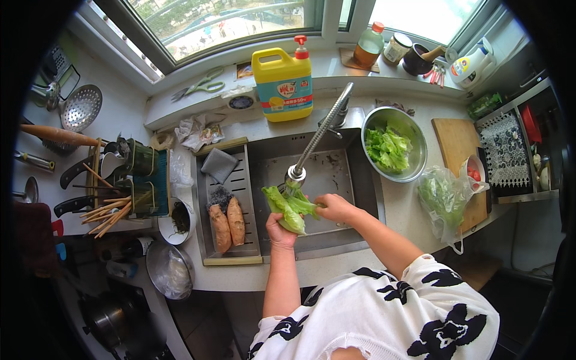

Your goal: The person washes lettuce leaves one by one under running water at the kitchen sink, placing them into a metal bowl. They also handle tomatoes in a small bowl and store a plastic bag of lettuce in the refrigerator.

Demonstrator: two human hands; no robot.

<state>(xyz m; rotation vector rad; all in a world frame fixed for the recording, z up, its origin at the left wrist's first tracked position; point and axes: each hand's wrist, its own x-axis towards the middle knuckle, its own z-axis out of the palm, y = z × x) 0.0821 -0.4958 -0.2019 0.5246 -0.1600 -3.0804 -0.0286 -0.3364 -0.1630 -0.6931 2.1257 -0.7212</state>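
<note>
Over the stainless steel sink (315, 227), my left hand (282, 231) holds green lettuce leaves (288, 208) from below, under the faucet's spray head (296, 174). My right hand (334, 208) pinches the right edge of a leaf, its fingertips partly hidden by the leaf. Dark bits lie on the sink floor. A steel bowl (420, 166) to the right of the faucet contains torn lettuce (388, 148). Farther right, a clear plastic bag (445, 207) with more greens rests partly on a wooden cutting board (454, 144).
Left in the sink, a slotted tray (234, 173) carries two sweet potatoes (228, 222), a scouring pad (219, 198) and a grey cloth (219, 165). Behind stands a yellow detergent jug (283, 81). Knives and chopsticks fill a rack (166, 180) at left. A small bowl (471, 167) holds red tomatoes.
</note>
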